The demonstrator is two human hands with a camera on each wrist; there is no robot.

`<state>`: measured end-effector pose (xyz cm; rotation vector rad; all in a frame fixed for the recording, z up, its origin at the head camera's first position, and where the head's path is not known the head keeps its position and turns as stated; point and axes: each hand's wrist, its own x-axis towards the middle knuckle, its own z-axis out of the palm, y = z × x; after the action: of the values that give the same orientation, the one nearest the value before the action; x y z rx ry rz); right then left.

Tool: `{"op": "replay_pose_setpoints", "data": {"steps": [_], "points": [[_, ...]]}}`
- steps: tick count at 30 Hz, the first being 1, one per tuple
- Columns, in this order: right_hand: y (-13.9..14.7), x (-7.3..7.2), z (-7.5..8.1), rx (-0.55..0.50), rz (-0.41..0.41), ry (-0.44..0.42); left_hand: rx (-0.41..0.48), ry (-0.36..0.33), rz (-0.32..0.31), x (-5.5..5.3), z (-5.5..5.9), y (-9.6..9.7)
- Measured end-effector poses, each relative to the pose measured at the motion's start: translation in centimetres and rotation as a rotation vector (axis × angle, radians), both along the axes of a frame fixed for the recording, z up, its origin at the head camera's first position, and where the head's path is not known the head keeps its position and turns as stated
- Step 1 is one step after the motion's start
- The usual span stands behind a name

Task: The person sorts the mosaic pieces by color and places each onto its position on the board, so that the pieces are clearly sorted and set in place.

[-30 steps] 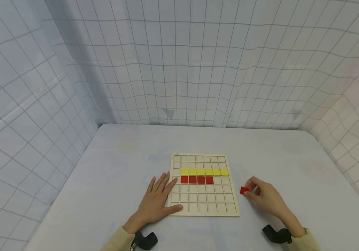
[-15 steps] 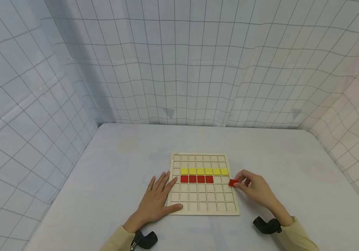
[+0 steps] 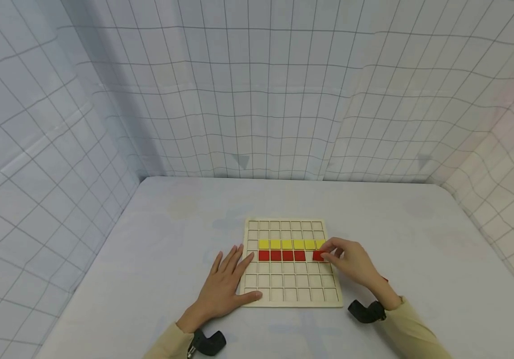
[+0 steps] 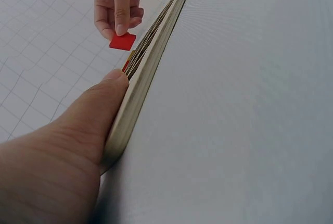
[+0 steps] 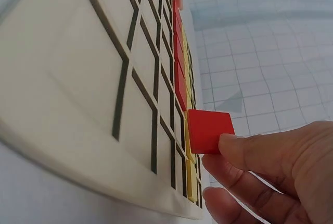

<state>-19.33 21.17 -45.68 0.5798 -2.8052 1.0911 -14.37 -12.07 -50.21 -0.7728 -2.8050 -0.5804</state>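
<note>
My right hand (image 3: 348, 260) pinches a red square tile (image 5: 209, 131) between thumb and fingers, over the right part of the grid board (image 3: 290, 296). In the right wrist view the tile is tilted above the board's cells. A row of red tiles (image 3: 281, 256) fills several cells, and a gap shows between its right end and the held tile. Just behind them runs a row of yellow tiles (image 3: 286, 245), its right end partly covered by my fingers. My left hand (image 3: 222, 291) rests with spread fingers on the board's left edge, thumb on the near left corner.
A sliver of something red (image 3: 385, 279) shows on the white table (image 3: 185, 214) beside my right wrist, mostly hidden by it. Grid-patterned curtains (image 3: 257, 99) stand behind the table and along both sides. Each wrist wears a black camera mount (image 3: 366, 311).
My right hand has moved left and away from me, carrying the red tile from the table beside the board to over the red row. The left hand has stayed put.
</note>
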Motion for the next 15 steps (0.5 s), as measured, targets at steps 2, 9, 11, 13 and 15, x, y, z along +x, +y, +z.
{"op": "replay_pose_setpoints", "data": {"steps": [2,9,11,13,15], "points": [[-0.2,-0.2,-0.1,0.003,0.002,0.0,0.007,0.013,-0.002,0.0,-0.1,0.0],[-0.9,-0.6,-0.4,0.016,0.003,-0.017,-0.013,-0.02,0.001,-0.1,0.0,-0.1],[-1.1,-0.6,-0.5,0.02,-0.001,-0.029,-0.026,-0.034,0.005,-0.1,0.0,-0.1],[-1.1,-0.7,-0.5,0.022,-0.008,-0.045,-0.036,-0.041,0.008,-0.1,0.0,-0.1],[-1.2,-0.7,-0.6,0.024,-0.013,-0.056,-0.04,-0.039,0.01,-0.1,-0.1,-0.1]]}}
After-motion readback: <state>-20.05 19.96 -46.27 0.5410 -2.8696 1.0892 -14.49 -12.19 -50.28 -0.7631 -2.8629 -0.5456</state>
